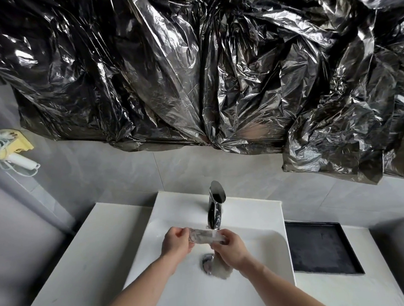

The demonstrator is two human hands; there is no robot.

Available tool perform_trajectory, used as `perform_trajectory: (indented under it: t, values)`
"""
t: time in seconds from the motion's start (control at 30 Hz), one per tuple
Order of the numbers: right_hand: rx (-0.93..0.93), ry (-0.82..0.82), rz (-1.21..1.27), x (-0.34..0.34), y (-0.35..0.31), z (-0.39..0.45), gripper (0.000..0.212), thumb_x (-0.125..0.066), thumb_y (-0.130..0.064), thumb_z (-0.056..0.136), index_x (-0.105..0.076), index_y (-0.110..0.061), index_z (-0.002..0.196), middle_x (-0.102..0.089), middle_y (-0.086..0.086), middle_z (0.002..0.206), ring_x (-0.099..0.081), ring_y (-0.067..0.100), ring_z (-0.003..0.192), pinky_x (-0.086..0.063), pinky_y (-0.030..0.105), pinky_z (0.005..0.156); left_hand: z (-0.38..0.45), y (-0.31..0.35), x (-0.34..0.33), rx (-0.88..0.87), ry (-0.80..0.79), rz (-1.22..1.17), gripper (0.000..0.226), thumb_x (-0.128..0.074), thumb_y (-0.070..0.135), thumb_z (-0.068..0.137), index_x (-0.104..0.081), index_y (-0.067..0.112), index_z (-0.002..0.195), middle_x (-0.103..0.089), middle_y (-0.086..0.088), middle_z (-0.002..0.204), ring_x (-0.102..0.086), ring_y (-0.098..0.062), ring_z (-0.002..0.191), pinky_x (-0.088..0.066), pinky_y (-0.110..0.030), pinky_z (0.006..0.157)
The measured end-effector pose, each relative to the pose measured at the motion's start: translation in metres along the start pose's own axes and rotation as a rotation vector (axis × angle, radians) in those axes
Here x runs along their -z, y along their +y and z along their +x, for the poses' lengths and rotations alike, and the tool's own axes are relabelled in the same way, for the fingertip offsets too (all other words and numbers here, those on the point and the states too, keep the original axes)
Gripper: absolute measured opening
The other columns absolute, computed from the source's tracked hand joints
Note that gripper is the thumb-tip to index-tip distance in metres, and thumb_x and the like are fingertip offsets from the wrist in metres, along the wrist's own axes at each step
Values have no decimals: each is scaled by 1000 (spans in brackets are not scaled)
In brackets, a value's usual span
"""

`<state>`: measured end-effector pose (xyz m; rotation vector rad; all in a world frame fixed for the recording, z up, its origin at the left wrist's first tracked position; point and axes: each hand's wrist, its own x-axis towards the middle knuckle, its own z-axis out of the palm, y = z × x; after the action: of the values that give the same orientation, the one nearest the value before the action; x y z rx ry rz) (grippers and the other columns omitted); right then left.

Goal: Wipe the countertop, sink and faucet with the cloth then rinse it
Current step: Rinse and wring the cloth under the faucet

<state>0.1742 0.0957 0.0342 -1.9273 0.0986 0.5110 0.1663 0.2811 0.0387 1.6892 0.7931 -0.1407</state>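
Over the white rectangular ceramic sink (257, 223), the left hand (176, 243) and right hand (232, 249) grasp the pale grey wet cloth (204, 236) in clenched fingers beneath the chrome curved faucet (214, 205). Rinsing well probably means kneading it under the spout, then wringing low.

We saw a faucet (214, 206) of polished, mirror-bright metal, and a sink (264, 249) that was smooth, glossy white (ceramic, by its look). The cloth (206, 235) looked soft and fuzzy. Crinkled, shiny black plastic sheeting (189, 69) hung above matt grey wall tiles (115, 169).
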Motion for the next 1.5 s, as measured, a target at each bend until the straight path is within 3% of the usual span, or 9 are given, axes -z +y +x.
perform_trajectory:
  t: [0.17, 0.3, 0.53, 0.7, 0.97, 1.13, 1.27, 1.37, 1.5]
  values:
    - [73, -80, -86, -5, -18, -4, 26, -64, -1, 80, -67, -23, 66, -65, -20, 60, -55, -4, 57, -46, 14, 62, -8, -13, 12, -160, -35, 495, 36, -72, 23, 84, -53, 27, 114, -59, 5, 112, -64, -18, 95, -49, -29, 85]
    - [133, -126, -119, -5, -21, -2, 12, -69, -9, 75, -73, -18, 82, -65, -11, 70, -58, 2, 65, -54, 28, 71, -19, -10, -2, -249, -277, 445, 45, -70, 23, 85, -54, 40, 124, -59, 19, 123, -68, -3, 97, -49, -17, 77]
    - [85, -27, 38, -2, -10, -2, 47, -75, -17, 68, -48, -17, 106, -71, -2, 98, -66, 15, 81, -59, 43, 75, -25, -1, -10, -159, -225, 196, 23, -61, 16, 83, -73, 28, 98, -80, 5, 89, -77, -19, 86, -62, -43, 84]
    - [-14, -148, 122, -1, 3, -4, 59, -73, -14, 65, -56, -22, 121, -68, 7, 121, -67, 18, 104, -60, 33, 88, -40, 14, -15, -43, -226, -15, 17, -59, 8, 94, -72, 11, 104, -80, -12, 90, -79, -29, 84, -57, -23, 62]
    - [63, -247, 89, -9, -12, -1, 35, -65, 15, 80, -58, -20, 81, -54, -15, 65, -52, 8, 66, -44, 16, 60, -35, 11, -1, -153, -233, 314, 40, -68, 56, 90, -74, 30, 60, -62, 13, 55, -56, -2, 56, -40, -19, 56]
    - [26, -188, 8, -1, -11, 6, 30, -68, 5, 77, -74, -22, 89, -66, -16, 75, -61, 5, 73, -49, 20, 72, -24, 5, 11, -308, -61, 569, 47, -55, 60, 86, -70, 28, 117, -64, 13, 120, -67, -12, 108, -49, -28, 91]
    - [31, -327, -66, 10, -21, 2, 41, -58, 19, 80, -70, -21, 79, -66, -20, 63, -58, -6, 60, -44, 9, 59, -38, 2, 23, -728, -349, 918, 73, -54, 23, 86, -30, 41, 153, -30, 25, 153, -45, -2, 133, -46, -27, 103]
    - [-18, -418, -170, 11, -30, 2, 34, -61, 11, 83, -68, -21, 74, -62, -18, 57, -49, -4, 46, -34, 11, 43, -39, 2, 13, -761, -415, 1104, 79, -52, 22, 92, -14, 35, 161, -26, 18, 159, -47, -15, 136, -47, -35, 101]
    - [-19, -401, -416, 7, -36, 3, 22, -61, -3, 78, -70, -22, 72, -60, -15, 64, -51, 5, 62, -44, 19, 60, -30, 12, -3, -723, -313, 1236, 43, -49, 19, 94, -46, 29, 136, -58, 1, 129, -62, -31, 115, -45, -39, 86]
